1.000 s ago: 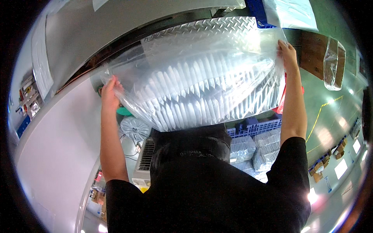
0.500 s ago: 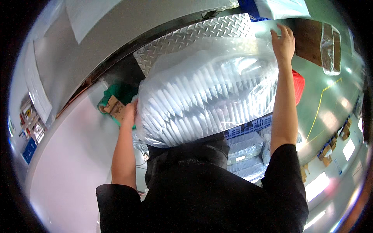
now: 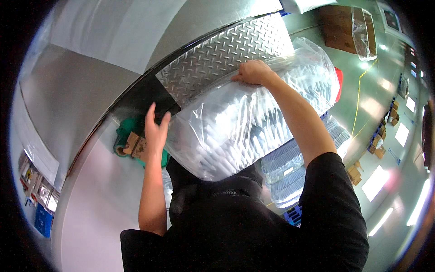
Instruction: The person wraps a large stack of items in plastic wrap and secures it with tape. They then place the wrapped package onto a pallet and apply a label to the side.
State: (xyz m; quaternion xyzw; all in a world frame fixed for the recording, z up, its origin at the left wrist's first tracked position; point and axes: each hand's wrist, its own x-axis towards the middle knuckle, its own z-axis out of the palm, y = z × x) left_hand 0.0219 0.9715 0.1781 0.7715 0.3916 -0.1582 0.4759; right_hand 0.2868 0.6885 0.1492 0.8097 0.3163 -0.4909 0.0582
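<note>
I see a workshop with grey metal panels across the upper left of the frame and a checker-plate surface (image 3: 217,54) at upper centre, green floor (image 3: 362,104) to the right. At centre left my left hand (image 3: 155,129) is spread wide, fingers flat against the left edge of a big clear plastic bag (image 3: 244,127) of white parts; a green thing with cardboard (image 3: 133,144) sits just behind it. The bag fills the middle of the frame. My right hand (image 3: 253,72) clamps the bag's top edge at upper centre. Lower right, more bagged parts (image 3: 290,172) lie in a blue crate (image 3: 294,213).
</note>
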